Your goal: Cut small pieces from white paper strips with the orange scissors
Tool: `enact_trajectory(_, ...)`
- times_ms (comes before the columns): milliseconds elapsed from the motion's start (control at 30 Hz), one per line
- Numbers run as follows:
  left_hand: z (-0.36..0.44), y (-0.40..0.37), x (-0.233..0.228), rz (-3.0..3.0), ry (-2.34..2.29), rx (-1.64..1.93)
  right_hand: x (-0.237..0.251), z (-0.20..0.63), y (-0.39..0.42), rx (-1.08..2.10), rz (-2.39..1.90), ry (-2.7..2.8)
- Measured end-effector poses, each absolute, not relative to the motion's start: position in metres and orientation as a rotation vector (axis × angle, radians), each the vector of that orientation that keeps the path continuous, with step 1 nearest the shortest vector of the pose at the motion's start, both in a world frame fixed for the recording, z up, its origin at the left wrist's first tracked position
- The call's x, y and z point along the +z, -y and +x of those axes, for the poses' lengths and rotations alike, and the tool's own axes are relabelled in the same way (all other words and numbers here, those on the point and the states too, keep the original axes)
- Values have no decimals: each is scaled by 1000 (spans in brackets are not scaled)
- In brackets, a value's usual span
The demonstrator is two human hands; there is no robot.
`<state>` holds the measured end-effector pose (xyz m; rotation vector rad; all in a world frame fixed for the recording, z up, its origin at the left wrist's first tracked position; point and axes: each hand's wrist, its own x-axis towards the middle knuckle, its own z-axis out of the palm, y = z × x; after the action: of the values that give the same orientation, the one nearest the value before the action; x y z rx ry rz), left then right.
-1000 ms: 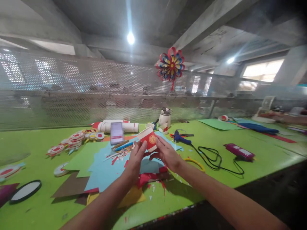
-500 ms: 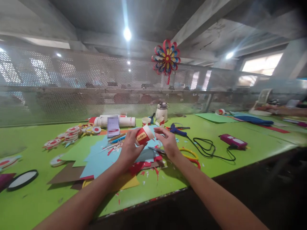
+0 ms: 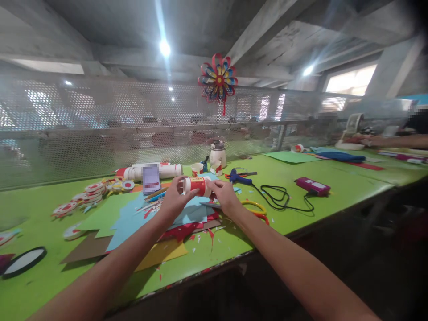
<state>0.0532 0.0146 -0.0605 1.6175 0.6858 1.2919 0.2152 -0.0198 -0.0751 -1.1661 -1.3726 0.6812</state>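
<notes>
A red and white paper cup (image 3: 197,186) lies sideways in the air above the coloured sheets. My left hand (image 3: 176,196) is wrapped round one end of it, and the fingers of my right hand (image 3: 224,194) pinch the other end. Beneath my hands are light blue paper (image 3: 133,225) and red paper scraps (image 3: 182,232). Scissors with yellow and red handles (image 3: 256,207) lie below my right wrist, their blades partly hidden by that hand. Pencils (image 3: 158,195) and small paper strips (image 3: 152,207) lie left of my left hand.
On the green table (image 3: 234,276) stand a bottle (image 3: 218,155) and another paper cup (image 3: 197,169). A blue glue gun (image 3: 239,176) lies right, its black cord near a purple power strip (image 3: 312,186). Stacked paper discs (image 3: 95,189), a phone (image 3: 151,179) and a round mirror-like disc (image 3: 25,262) are left. Another person's arm (image 3: 394,141) reaches in.
My right hand has come in from apart and now grips the cup's end. The cup has turned from tilted to nearly level. The whole view has shifted a little to the right.
</notes>
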Motion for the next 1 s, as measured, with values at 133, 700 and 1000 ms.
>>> enact_trajectory(133,54,-13,-52,1445,-650,1273,-74,214,23,665,-1111,1455)
enact_trajectory(700,37,-6,-59,1213,-369,1136,-75,204,33,465,-996,1660)
enact_trajectory(1000,36,-1,-56,1287,-325,1200,-80,212,26,633,-1051,1618)
